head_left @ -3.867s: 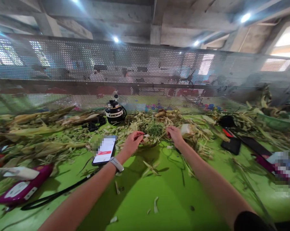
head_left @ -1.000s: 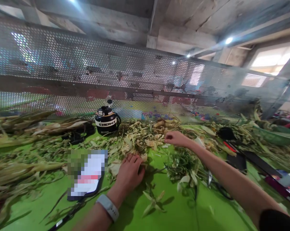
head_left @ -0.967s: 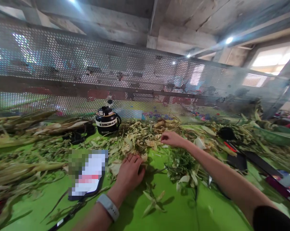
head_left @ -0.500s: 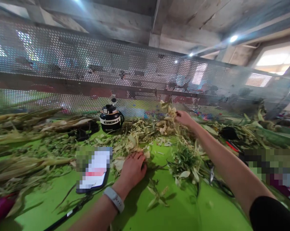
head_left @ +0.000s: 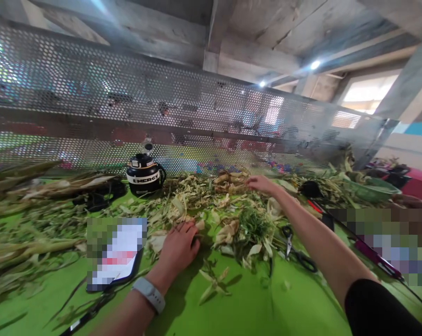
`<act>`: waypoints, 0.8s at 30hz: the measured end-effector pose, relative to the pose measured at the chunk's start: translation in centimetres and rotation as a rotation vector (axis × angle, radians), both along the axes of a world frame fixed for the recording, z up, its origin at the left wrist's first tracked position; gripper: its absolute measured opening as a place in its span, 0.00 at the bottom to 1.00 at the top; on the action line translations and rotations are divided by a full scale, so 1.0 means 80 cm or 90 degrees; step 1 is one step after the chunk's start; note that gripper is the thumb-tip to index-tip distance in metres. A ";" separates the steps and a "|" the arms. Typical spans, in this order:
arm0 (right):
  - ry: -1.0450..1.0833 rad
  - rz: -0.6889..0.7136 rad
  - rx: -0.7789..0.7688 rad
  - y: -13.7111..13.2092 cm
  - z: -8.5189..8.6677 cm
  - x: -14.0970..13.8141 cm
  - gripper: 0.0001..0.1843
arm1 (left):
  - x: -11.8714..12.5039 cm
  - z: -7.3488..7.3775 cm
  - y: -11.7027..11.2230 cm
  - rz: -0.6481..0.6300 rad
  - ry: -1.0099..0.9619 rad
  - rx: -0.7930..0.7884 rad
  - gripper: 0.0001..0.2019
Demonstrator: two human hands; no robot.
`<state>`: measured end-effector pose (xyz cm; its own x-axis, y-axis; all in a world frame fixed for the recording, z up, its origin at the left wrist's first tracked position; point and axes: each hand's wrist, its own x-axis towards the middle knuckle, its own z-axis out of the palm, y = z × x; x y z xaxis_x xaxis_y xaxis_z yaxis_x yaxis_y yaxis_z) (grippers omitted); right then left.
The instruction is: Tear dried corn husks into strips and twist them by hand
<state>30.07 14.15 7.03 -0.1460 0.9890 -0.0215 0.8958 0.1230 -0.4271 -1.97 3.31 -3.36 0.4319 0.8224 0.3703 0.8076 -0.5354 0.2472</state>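
Observation:
My left hand point(head_left: 180, 245), with a pale watch band on its wrist, lies flat on the near edge of a pile of dry corn husk scraps point(head_left: 183, 200), fingers stretched out. At the back of the pile, my right hand point(head_left: 262, 185) reaches out, its fingers extended beside a crumpled tan husk point(head_left: 230, 182) and apparently holding nothing. Between my arms lies a bundle of green shredded strips with pale husk pieces point(head_left: 255, 224). Nearer to me, a star-shaped husk piece point(head_left: 214, 283) rests on the green tabletop point(head_left: 246, 308).
A phone point(head_left: 120, 256) lies left of my left hand. Behind it stands a black "ENERGY" bottle point(head_left: 144, 179). Scissors point(head_left: 298, 254) lie beneath my right forearm. A green basket point(head_left: 375, 191) is at right. A perforated metal screen point(head_left: 197, 121) bounds the back.
My right hand has come down and let go of the dry husk, which now lies on the pile. Pale husk pieces now show left of the green bundle. The view has swung right.

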 end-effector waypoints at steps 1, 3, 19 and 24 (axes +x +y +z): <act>-0.032 -0.017 -0.009 0.002 -0.005 0.008 0.13 | 0.000 -0.001 0.001 -0.001 -0.003 0.003 0.11; -0.090 -0.037 -0.030 0.003 -0.014 0.021 0.15 | -0.001 -0.004 0.002 -0.003 -0.005 0.012 0.11; -0.169 0.107 0.003 -0.002 -0.017 -0.050 0.11 | 0.008 0.012 -0.011 -0.281 -0.135 0.237 0.06; -0.142 0.194 0.068 -0.006 -0.013 -0.121 0.10 | 0.010 0.009 -0.011 -0.265 -0.108 0.233 0.07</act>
<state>20.38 13.65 6.03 -0.4374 0.8992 0.0143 0.8805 0.4314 -0.1965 -1.17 2.40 -2.64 0.6010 0.4007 0.6915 0.4755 -0.8747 0.0936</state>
